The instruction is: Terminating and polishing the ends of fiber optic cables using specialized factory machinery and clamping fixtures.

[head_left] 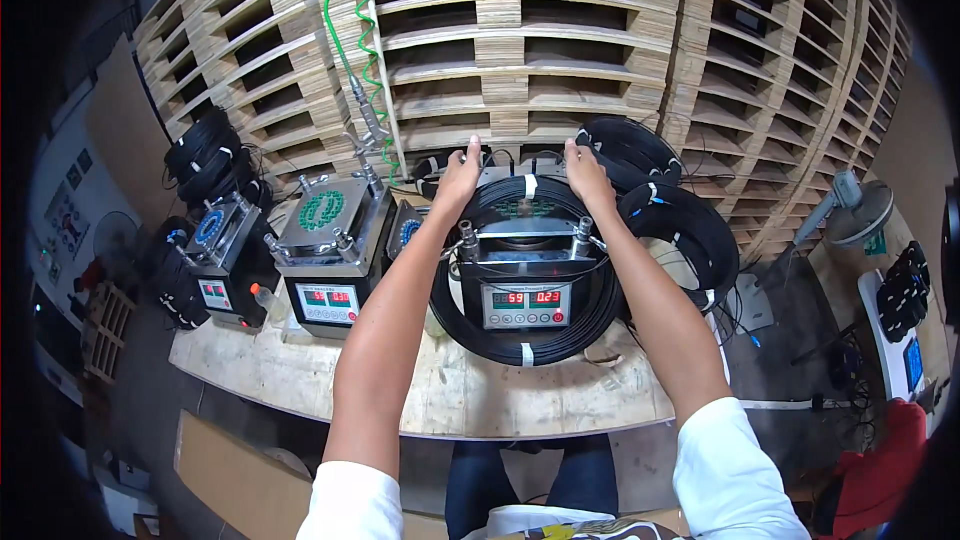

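Note:
A bench-top machine [527,307] with a lit red-and-green display stands in front of me on the table. A large coil of black cable [447,292], bound with white tape, rings it. The near corners of its top plate carry metal clamp posts [584,232]. Both my arms reach past it to the far corners. My left hand [460,180] is curled at the far left corner, thumb side up. At the far right corner my right hand [588,178] is curled the same way. Whatever the fingers grip there is hidden behind the hands.
Two similar machines stand left, one with a green ring of connectors [321,210], one with a blue ring [210,228]. An orange-capped bottle [262,297] sits between them. More black cable coils [690,240] lie right. Wooden pallets [560,50] rise behind; green coiled air hoses [368,30] hang down.

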Available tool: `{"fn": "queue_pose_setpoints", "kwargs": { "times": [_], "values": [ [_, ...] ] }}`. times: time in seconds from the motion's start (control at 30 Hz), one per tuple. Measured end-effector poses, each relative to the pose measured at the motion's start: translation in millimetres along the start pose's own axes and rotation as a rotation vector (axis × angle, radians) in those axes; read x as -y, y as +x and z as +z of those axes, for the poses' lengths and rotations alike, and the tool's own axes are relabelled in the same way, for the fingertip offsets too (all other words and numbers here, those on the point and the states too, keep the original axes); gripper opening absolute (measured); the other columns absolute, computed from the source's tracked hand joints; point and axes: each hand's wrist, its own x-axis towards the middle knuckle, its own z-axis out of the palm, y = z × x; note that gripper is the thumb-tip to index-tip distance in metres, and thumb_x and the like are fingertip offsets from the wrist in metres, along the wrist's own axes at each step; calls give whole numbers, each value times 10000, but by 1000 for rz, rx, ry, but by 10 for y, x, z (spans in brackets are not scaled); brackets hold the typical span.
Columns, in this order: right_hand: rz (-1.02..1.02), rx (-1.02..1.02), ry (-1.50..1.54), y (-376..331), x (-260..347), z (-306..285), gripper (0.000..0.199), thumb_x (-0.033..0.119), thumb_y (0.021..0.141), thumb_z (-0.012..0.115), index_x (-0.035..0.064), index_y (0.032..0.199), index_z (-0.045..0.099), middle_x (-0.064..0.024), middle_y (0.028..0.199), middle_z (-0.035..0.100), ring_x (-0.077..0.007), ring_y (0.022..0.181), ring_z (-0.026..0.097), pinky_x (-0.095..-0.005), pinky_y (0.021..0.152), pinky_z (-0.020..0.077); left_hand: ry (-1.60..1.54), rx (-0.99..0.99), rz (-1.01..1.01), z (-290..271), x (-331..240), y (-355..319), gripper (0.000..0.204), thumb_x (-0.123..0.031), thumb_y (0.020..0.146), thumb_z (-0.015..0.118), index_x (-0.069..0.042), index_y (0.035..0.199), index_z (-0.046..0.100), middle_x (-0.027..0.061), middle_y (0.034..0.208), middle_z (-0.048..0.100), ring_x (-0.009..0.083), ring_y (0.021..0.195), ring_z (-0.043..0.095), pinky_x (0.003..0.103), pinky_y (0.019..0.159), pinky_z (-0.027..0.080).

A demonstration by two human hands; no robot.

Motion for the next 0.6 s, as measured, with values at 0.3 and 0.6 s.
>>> {"fn": "queue_pose_setpoints", "kwargs": {
  "times": [0.3,0.6],
  "values": [
    [71,34,-116,-113,83,-79,714,656,998,255,187,1484,489,-217,1456,543,-415,1363,497,-522,1122,372,16,-5,19,4,-67,-131,999,-792,936,316,48,1457,462,293,1469,491,396,1412,433,453,1163,313],
    [-31,35,28,400,-287,116,704,656,1000,256,199,1486,480,-209,1465,536,-422,1369,484,-528,1135,362,17,4,15,70,-123,-98,988,-791,940,313,52,1421,498,275,1442,524,388,1388,461,446,1152,326]
  ]
}}
